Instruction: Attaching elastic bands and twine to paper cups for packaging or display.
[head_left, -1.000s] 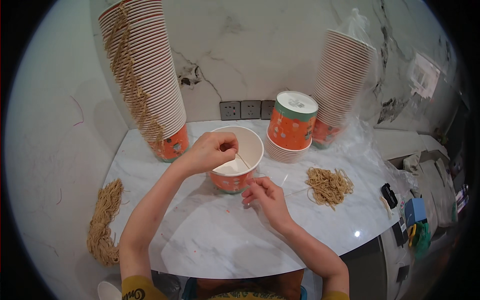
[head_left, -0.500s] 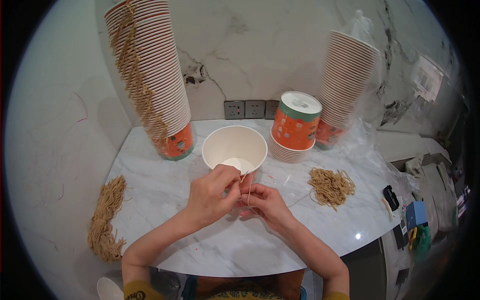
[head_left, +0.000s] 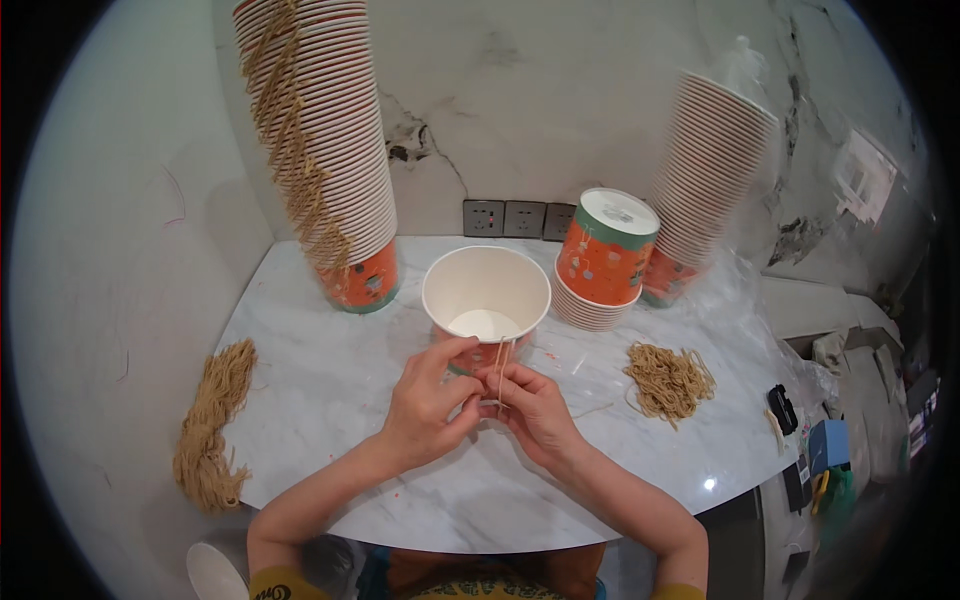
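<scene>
A white-lined paper bucket (head_left: 486,268) with an orange and green outside stands upright in front of me. From its near rim a thin tan string (head_left: 502,362) hangs in a loop down the outer wall. My left hand (head_left: 432,402) is at the bucket's near side, thumb and fingers pinched low at the string; its fingertips are partly hidden. Beside it, my right hand (head_left: 537,408) is closed, the string running across its thumb and fingers. The two hands nearly touch.
A tall bucket stack (head_left: 335,130) draped with strings stands back left. Back right are an upside-down bucket (head_left: 606,250) on a short stack and a plastic-wrapped stack (head_left: 712,165). String piles lie right (head_left: 670,383) and at the left edge (head_left: 215,425). Sockets (head_left: 524,218) line the wall.
My left hand has come down from the bucket's rim, leaving the string loop more visible there. My right hand stays close beside it. The whole view has shifted slightly.
</scene>
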